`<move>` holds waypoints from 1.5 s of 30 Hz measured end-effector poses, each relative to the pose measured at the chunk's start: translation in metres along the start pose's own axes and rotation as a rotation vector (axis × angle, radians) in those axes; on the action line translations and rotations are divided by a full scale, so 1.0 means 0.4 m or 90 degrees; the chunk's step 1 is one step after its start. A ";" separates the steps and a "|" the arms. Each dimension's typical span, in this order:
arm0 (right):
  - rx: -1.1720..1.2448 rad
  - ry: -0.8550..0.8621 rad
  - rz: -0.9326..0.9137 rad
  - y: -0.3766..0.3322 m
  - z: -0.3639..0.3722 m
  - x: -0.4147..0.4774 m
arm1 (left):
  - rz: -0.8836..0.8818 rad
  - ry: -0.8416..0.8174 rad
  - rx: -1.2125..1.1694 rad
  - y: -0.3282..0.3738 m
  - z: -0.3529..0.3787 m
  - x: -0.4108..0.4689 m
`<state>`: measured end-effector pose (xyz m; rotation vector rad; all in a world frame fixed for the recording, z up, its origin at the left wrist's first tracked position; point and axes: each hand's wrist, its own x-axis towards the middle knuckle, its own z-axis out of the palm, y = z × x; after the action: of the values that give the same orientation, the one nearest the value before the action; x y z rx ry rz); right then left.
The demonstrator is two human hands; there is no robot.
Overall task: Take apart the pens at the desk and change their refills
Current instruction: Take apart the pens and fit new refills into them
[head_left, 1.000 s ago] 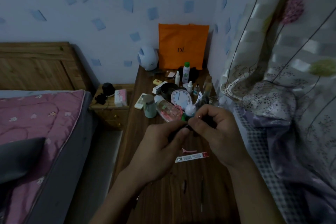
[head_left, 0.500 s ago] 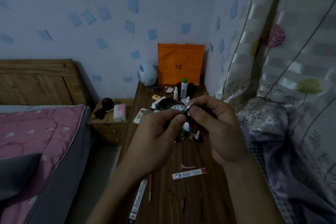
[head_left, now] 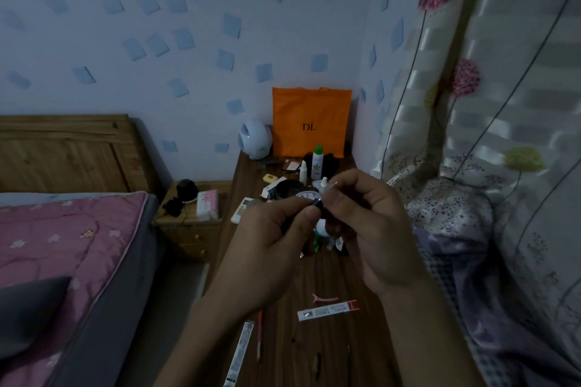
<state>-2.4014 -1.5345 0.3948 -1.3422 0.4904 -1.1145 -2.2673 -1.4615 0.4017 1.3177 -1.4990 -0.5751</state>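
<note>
Above the wooden desk (head_left: pixel 333 345) both hands meet on one pen. My left hand (head_left: pixel 276 248) grips the dark pen barrel (head_left: pixel 317 203) between thumb and fingers. My right hand (head_left: pixel 371 229) pinches the thin refill (head_left: pixel 331 186), whose metal tip sticks up and right out of the barrel's end. Most of the barrel is hidden inside my left fist. On the desk below lie a red refill (head_left: pixel 259 336), a refill packet (head_left: pixel 327 313) with a red end, and a long packet (head_left: pixel 239 352) near the front left edge.
A pink hair clip (head_left: pixel 325 298) lies by the packet. The back of the desk is crowded with bottles, a clock, a dark bowl, an orange bag (head_left: pixel 311 121) and a white round device (head_left: pixel 254 139). The bed (head_left: pixel 63 254) is left, curtains right.
Both hands rose with the pen from just above the desk to higher in view. The refill tip now shows past the barrel's end. The camera tilted up.
</note>
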 end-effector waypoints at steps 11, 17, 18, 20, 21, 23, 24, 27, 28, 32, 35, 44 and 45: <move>0.033 -0.012 0.022 -0.008 0.002 -0.015 | -0.011 -0.005 0.041 0.014 0.004 -0.012; 0.031 0.031 -0.002 0.008 0.007 -0.030 | -0.014 0.006 0.118 0.009 0.013 -0.027; 0.018 0.031 -0.009 0.009 0.007 -0.032 | -0.022 0.004 0.105 0.008 0.014 -0.028; -0.018 0.021 -0.022 0.012 0.003 -0.035 | -0.045 -0.011 0.046 0.003 0.010 -0.030; -0.034 0.013 -0.021 0.013 0.000 -0.036 | -0.063 -0.023 -0.004 0.000 0.008 -0.032; -0.033 -0.006 -0.001 0.016 -0.008 -0.035 | -0.113 -0.055 -0.118 -0.007 0.003 -0.034; -0.021 -0.018 0.013 0.017 -0.011 -0.036 | -0.135 -0.077 -0.166 -0.011 0.000 -0.035; 0.067 -0.060 0.052 0.017 -0.007 -0.044 | -0.172 -0.146 -0.273 -0.020 0.001 -0.039; 0.104 -0.060 0.064 0.020 -0.005 -0.047 | -0.170 -0.163 -0.294 -0.021 0.005 -0.040; 0.123 -0.001 0.077 0.040 0.004 -0.060 | -0.112 -0.144 -0.233 -0.027 0.023 -0.048; 0.116 0.037 0.082 0.049 0.005 -0.063 | -0.053 -0.051 -0.091 -0.037 0.043 -0.056; 0.039 0.073 0.088 0.088 -0.018 -0.054 | -0.025 0.064 0.057 -0.092 0.087 -0.053; 0.045 0.066 0.100 0.095 -0.024 -0.056 | -0.049 0.047 0.003 -0.096 0.087 -0.054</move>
<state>-2.4061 -1.5262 0.3506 -1.1680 0.6166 -1.0654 -2.2840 -1.4617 0.3480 1.3904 -1.3949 -0.5660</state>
